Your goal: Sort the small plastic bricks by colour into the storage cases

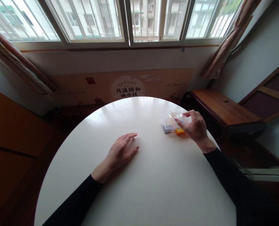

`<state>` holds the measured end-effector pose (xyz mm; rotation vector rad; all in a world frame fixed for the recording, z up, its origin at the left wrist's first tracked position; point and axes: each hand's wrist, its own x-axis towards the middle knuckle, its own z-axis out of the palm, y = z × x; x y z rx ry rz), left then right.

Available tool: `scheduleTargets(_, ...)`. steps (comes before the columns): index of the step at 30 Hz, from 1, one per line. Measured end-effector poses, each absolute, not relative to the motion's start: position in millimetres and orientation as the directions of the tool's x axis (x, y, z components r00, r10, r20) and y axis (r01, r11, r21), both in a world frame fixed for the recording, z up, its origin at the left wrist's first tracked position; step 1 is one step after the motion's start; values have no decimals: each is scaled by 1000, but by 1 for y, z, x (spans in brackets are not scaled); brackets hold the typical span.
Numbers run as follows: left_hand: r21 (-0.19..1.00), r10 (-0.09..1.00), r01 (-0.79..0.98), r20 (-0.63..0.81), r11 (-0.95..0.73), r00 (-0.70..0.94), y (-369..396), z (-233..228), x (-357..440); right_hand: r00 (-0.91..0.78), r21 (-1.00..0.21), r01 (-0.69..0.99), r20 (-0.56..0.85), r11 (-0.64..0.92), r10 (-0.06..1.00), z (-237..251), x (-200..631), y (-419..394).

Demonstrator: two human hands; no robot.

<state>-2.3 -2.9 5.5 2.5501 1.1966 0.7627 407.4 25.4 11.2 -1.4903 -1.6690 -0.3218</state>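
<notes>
My right hand (pixel 196 127) is at the right side of the round white table (pixel 134 175), its fingers pinched on a small clear plastic lid or piece (pixel 178 115). Just left of it stands a small clear plastic box (pixel 169 123) with light-coloured contents. An orange item (pixel 180 131) lies partly hidden under my right fingers. My left hand (pixel 122 152) rests flat on the table near its middle, palm down, fingers apart, holding nothing. Both arms wear black sleeves.
A wooden bench (pixel 221 106) stands to the right of the table, with a wood-framed panel (pixel 271 94) behind it. A cardboard sheet with printed characters (pixel 127 88) leans against the wall below the windows (pixel 130 18). Curtains hang at both sides.
</notes>
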Motion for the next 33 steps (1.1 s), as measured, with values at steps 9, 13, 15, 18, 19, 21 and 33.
scheduleTargets(9,416,720,587,401,-694,566,7,14,43,237,-524,846,534,98,812,5,426,20)
scheduleTargets(13,474,727,555,372,-683,577,18,15,82,319,-773,625,378,107,869,-5,435,21)
scheduleTargets(15,489,722,542,344,-684,601,24,13,101,300,-852,513,292,104,908,-14,438,24)
scheduleTargets(18,495,712,530,324,-689,623,29,8,120,263,-891,441,244,108,934,-23,440,26)
scheduleTargets(19,492,708,528,320,-692,630,30,6,124,250,-893,435,243,116,937,-24,439,26)
scheduleTargets(21,482,699,526,314,-701,643,31,4,128,221,-892,430,257,143,941,-22,436,26)
scheduleTargets(33,435,680,539,298,-722,670,35,0,133,185,-906,385,262,175,947,-8,422,21)
